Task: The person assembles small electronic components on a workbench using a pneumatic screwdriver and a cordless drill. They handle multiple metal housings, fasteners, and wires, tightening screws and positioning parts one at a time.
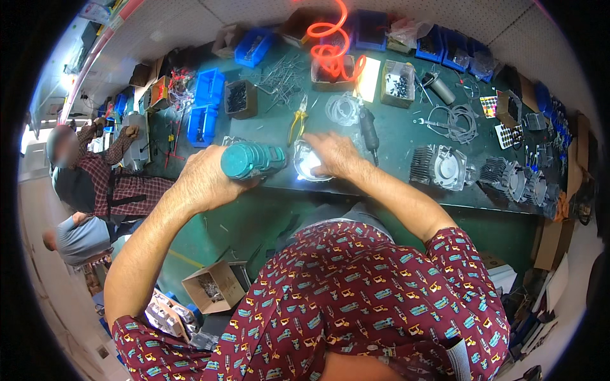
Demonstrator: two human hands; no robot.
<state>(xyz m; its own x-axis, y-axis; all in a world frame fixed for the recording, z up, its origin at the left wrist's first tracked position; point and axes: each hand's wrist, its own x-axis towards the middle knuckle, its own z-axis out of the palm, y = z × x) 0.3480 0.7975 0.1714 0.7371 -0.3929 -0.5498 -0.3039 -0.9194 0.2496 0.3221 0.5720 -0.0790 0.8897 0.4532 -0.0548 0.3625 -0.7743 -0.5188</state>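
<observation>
My left hand [206, 173] is closed around a teal cordless drill [249, 160], its body near the table's front edge. Just right of the drill lies a round cast-metal housing [304, 166], brightly lit on its face. My right hand [335, 154] grips the far right side of this housing, thumb and fingers at its rim. Another metal piece [234, 140] shows partly behind the drill. Beyond the housing lie yellow-handled pliers [297, 120]. A dark inline power screwdriver [368, 132] lies right of my right hand, near the orange coiled hose [330, 58].
Several finned metal cylinder parts [448, 169] line the table's right front. Blue bins [202, 126] and boxes of screws [398, 86] stand farther back, with clear tubing [452, 124] at right. Two people [95, 171] are at the left. An open carton [213, 287] sits below the table.
</observation>
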